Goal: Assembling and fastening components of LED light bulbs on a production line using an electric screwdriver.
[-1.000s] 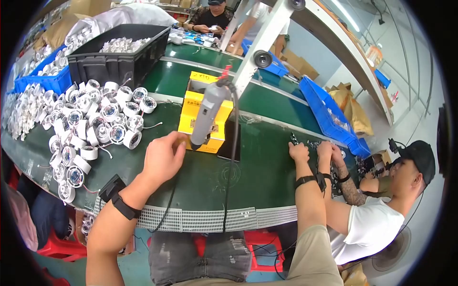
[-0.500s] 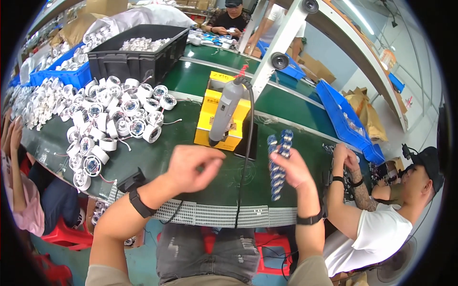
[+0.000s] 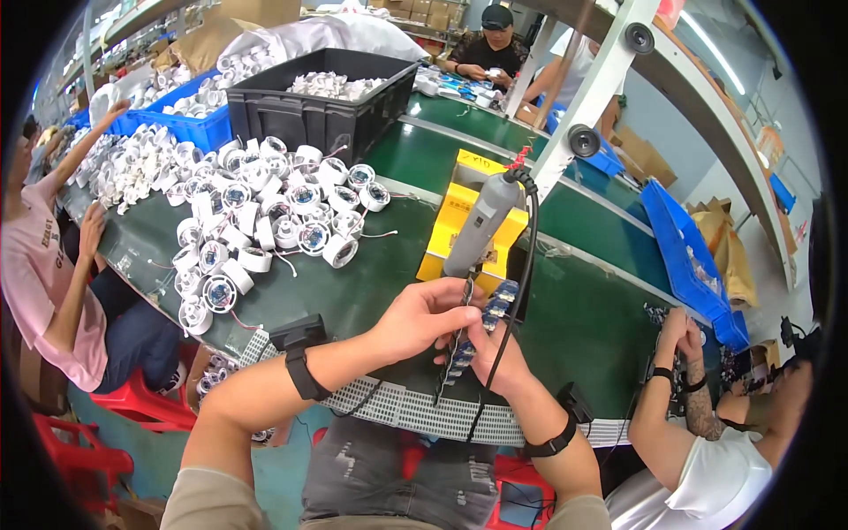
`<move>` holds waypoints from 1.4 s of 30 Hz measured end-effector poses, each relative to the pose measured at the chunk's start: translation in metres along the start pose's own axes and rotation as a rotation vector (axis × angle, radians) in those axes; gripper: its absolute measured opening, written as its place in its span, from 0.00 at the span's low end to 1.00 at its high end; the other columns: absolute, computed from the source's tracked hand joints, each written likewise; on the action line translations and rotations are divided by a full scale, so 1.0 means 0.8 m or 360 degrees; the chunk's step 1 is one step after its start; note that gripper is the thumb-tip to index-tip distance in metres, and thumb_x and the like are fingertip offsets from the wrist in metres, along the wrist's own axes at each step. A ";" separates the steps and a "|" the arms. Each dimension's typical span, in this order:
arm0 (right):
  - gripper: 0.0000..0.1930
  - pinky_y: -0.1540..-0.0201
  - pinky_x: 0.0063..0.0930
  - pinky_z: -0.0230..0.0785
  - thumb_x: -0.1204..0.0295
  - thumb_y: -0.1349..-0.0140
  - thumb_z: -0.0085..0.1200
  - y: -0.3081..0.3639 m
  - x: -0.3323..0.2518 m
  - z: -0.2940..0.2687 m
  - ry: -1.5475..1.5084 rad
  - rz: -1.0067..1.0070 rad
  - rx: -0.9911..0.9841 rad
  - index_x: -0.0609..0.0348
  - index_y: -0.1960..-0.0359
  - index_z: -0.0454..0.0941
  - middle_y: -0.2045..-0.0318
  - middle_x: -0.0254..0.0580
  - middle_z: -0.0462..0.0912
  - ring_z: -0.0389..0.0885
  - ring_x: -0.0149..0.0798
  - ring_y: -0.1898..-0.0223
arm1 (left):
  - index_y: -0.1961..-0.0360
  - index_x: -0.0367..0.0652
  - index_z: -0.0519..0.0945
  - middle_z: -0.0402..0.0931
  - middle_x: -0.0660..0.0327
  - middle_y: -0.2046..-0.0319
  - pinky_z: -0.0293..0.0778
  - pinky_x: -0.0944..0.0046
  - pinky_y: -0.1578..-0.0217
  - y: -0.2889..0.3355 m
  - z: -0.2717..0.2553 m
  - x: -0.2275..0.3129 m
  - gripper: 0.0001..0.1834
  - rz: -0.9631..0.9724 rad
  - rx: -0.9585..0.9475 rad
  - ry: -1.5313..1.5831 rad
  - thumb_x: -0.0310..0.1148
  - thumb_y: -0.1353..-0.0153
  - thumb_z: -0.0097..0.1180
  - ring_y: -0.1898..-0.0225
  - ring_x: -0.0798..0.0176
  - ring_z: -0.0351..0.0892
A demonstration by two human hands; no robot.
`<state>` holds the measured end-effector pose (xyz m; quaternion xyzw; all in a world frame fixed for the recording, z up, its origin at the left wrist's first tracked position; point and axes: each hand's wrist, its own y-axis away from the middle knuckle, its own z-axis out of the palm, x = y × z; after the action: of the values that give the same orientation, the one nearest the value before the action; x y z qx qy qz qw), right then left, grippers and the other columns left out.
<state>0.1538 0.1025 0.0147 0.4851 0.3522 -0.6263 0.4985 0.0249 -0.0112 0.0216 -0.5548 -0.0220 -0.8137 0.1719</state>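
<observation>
My left hand point(image 3: 417, 323) pinches a thin strip of small circuit boards point(image 3: 449, 367), seen nearly edge-on. Against it, my right hand point(image 3: 500, 360) grips a second blue circuit-board strip point(image 3: 501, 302) whose upper end sticks out above the fingers. Both hands meet over the near edge of the green bench point(image 3: 371, 291). Just beyond them, a grey electric screwdriver point(image 3: 481, 225) leans nose-down in a yellow box-like holder point(image 3: 455, 205). Its black cable point(image 3: 530, 256) runs down past my right hand. Fingers partly cover both strips.
White round housings with wired boards point(image 3: 291, 221) lie heaped to the left. Behind them stand a black bin point(image 3: 327, 110) and a blue bin point(image 3: 190, 128) of white parts. A blue tray point(image 3: 680, 247) is at the right. Co-workers sit left, right and across the bench.
My left hand has moved right and taken hold of a board strip beside my right hand. The view has shifted, so the bench things appear farther right. The left co-worker now reaches out an arm.
</observation>
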 end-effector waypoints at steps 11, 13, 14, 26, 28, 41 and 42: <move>0.37 0.79 0.25 0.67 0.28 0.46 0.41 0.002 0.027 0.007 -0.0185 0.0221 -0.0098 0.55 0.66 0.71 0.79 0.34 0.74 0.74 0.31 0.79 | 0.66 0.40 0.70 0.81 0.59 0.65 0.74 0.73 0.79 -0.004 0.012 -0.011 0.11 0.0208 -0.0129 0.0162 0.29 0.41 0.63 0.68 0.75 0.78; 0.37 0.80 0.25 0.66 0.28 0.46 0.39 0.002 0.036 0.009 -0.0302 0.0259 -0.0121 0.54 0.65 0.71 0.80 0.34 0.74 0.72 0.32 0.83 | 0.68 0.40 0.69 0.81 0.60 0.67 0.76 0.71 0.77 -0.005 0.005 -0.018 0.13 0.0378 -0.0145 0.0046 0.29 0.42 0.64 0.67 0.74 0.78; 0.37 0.80 0.25 0.66 0.28 0.45 0.37 0.001 0.031 0.017 -0.0278 0.0230 -0.0001 0.54 0.64 0.71 0.80 0.35 0.74 0.73 0.32 0.82 | 0.70 0.40 0.69 0.80 0.61 0.70 0.76 0.70 0.76 -0.004 0.001 -0.016 0.14 0.0373 -0.0071 -0.0222 0.30 0.43 0.65 0.68 0.75 0.78; 0.20 0.71 0.23 0.71 0.62 0.33 0.51 -0.017 -0.069 -0.003 0.0587 -0.0518 0.0239 0.62 0.46 0.67 0.62 0.39 0.72 0.75 0.32 0.68 | 0.69 0.36 0.74 0.76 0.62 0.80 0.71 0.67 0.75 0.001 -0.001 0.024 0.23 0.0284 0.0464 -0.1079 0.43 0.50 0.72 0.77 0.73 0.73; 0.21 0.71 0.23 0.70 0.64 0.35 0.53 -0.021 -0.064 -0.002 0.0643 -0.0446 0.0139 0.62 0.45 0.66 0.62 0.39 0.72 0.75 0.31 0.69 | 0.68 0.35 0.75 0.77 0.61 0.79 0.72 0.67 0.74 0.001 0.000 0.021 0.23 0.0232 0.0425 -0.1033 0.44 0.50 0.71 0.77 0.72 0.74; 0.14 0.58 0.25 0.73 0.77 0.39 0.57 -0.022 -0.041 -0.005 0.0559 -0.0352 0.0359 0.63 0.54 0.69 0.57 0.38 0.75 0.77 0.31 0.59 | 0.61 0.37 0.73 0.76 0.61 0.71 0.72 0.69 0.68 -0.003 -0.002 -0.005 0.21 0.0102 0.0288 -0.0896 0.36 0.49 0.71 0.70 0.73 0.75; 0.13 0.58 0.26 0.73 0.77 0.39 0.56 -0.020 -0.044 -0.003 0.0450 -0.0380 0.0420 0.63 0.54 0.69 0.58 0.37 0.75 0.77 0.30 0.59 | 0.60 0.39 0.73 0.74 0.64 0.70 0.71 0.70 0.68 -0.004 -0.004 -0.007 0.20 0.0038 0.0355 -0.0788 0.34 0.49 0.70 0.69 0.74 0.73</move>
<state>0.1402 0.1189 0.0469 0.5839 0.3884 -0.6473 0.2986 0.0229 -0.0076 0.0160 -0.7147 -0.1463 -0.6437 0.2311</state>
